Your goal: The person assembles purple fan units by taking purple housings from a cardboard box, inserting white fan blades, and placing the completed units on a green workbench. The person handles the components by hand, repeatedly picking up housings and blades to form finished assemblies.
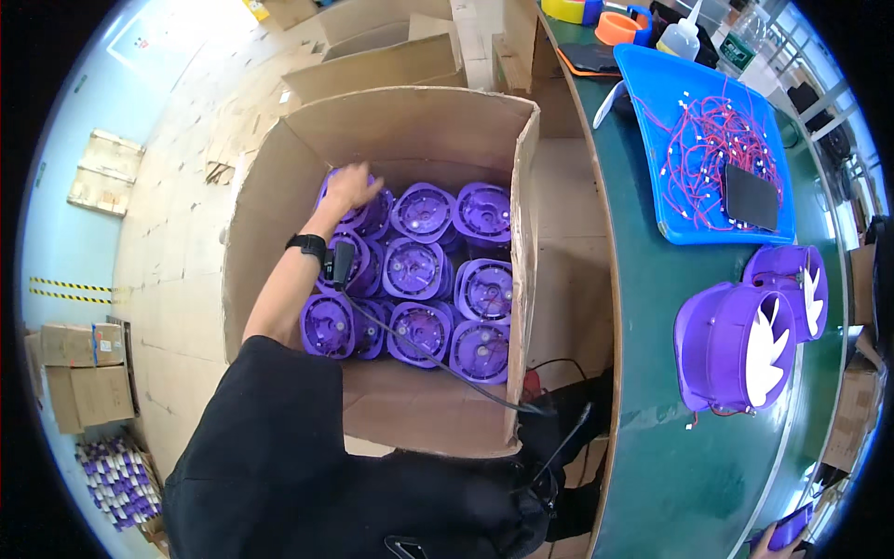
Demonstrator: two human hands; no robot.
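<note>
Fans (414, 268) fill the box (279, 186). Our left hand (346, 189) grips one at the far corner, fingers curled. If we tug hard, our wrist cable (410, 347) could catch on its neighbors.

Box (279, 177) sat on floor, left of table (652, 373), w/ fan housings (419, 270) packed inside. On table: tray (652, 93) of wires (708, 140) at back, two fans (745, 345) in front.

We saw purple fan housings (424, 270) in a brown cardboard box (279, 177), white blades (765, 349), a blue tray (652, 112), red wires (708, 140), a green table (670, 447).
</note>
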